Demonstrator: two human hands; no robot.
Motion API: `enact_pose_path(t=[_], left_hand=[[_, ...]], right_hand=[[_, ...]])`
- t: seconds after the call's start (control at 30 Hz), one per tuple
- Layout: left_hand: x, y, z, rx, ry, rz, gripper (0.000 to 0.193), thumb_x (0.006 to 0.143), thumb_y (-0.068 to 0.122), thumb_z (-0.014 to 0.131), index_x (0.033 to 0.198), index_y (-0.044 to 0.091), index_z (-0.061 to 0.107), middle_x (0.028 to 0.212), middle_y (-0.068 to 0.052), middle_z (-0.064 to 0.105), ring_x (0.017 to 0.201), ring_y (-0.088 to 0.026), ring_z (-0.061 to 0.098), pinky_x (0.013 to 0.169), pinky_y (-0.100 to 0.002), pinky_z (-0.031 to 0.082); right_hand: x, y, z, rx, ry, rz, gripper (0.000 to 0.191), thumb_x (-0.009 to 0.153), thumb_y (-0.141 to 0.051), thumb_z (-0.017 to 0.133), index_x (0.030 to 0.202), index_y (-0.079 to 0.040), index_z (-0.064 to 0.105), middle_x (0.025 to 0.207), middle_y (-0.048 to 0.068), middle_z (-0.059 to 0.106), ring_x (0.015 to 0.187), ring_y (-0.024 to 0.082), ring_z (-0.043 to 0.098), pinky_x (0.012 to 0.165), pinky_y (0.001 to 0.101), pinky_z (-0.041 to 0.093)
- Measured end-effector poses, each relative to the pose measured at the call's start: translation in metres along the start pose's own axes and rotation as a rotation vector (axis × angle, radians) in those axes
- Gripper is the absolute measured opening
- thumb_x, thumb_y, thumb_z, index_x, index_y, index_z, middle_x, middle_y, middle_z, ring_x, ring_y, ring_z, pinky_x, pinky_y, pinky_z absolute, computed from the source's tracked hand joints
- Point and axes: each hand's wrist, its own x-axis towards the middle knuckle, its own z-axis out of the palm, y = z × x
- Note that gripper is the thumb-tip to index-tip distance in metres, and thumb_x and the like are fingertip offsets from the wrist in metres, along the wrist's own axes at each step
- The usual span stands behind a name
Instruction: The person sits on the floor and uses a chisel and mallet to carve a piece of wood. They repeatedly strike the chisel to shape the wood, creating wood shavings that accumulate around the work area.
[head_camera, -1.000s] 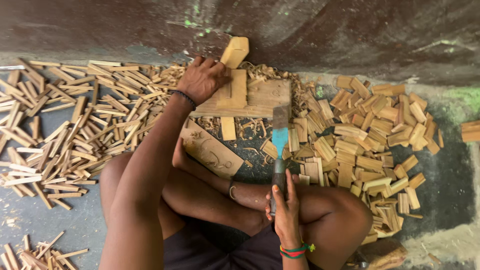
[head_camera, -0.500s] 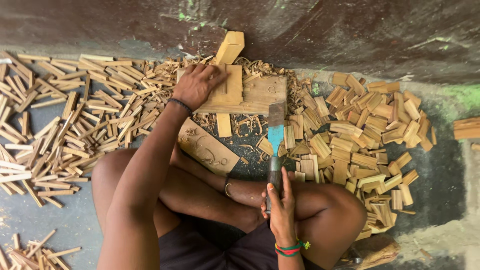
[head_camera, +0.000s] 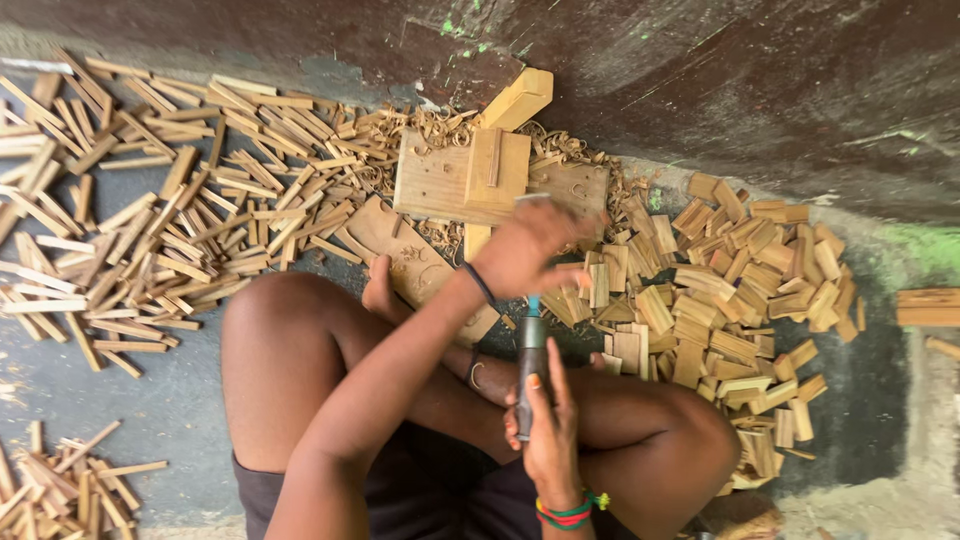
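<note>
Left hand reaches across over the small wood pieces, fingers curled loosely (whether they grip anything, I cannot tell). Right hand wraps tight around the chisel, upright beside the wooden block.

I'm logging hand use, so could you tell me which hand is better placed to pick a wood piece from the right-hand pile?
Left, probably: the left hand hovers at the pile, while the right hand grips the chisel.
</note>
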Motion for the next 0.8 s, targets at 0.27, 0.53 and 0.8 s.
enact_pose_path(t=[0.27,0.53,0.8], left_hand=[[-0.018,0.011,0.004,-0.029,-0.208,-0.011,0.06,0.089,0.063,0.065,0.117,0.011,0.076,0.085,-0.018,0.074,0.092,-0.038,0.07,0.088,-0.045,0.054],[-0.022,-0.001,0.007,-0.026,-0.092,-0.005,0.046,0.092,0.056,0.067,0.105,0.013,0.078,0.093,-0.012,0.077,0.092,-0.032,0.072,0.09,-0.043,0.056],[-0.023,-0.006,0.007,-0.041,-0.135,-0.08,0.047,0.091,0.053,0.07,0.067,0.013,0.075,0.066,-0.01,0.07,0.075,-0.032,0.069,0.073,-0.044,0.056]], right_hand=[[0.001,-0.004,0.013,0.059,-0.094,0.028,0.066,0.1,-0.031,0.052,0.162,-0.027,0.03,0.075,0.01,0.059,0.043,0.012,0.051,0.033,0.024,0.039],[0.006,-0.005,0.015,0.095,-0.143,0.06,0.062,0.103,-0.038,0.045,0.162,-0.031,0.028,0.076,0.01,0.058,0.043,0.011,0.051,0.034,0.0241,0.04],[0.01,-0.002,0.016,0.063,-0.096,0.122,0.064,0.1,-0.041,0.047,0.161,-0.036,0.028,0.074,0.01,0.057,0.042,0.012,0.05,0.034,0.0246,0.039]])
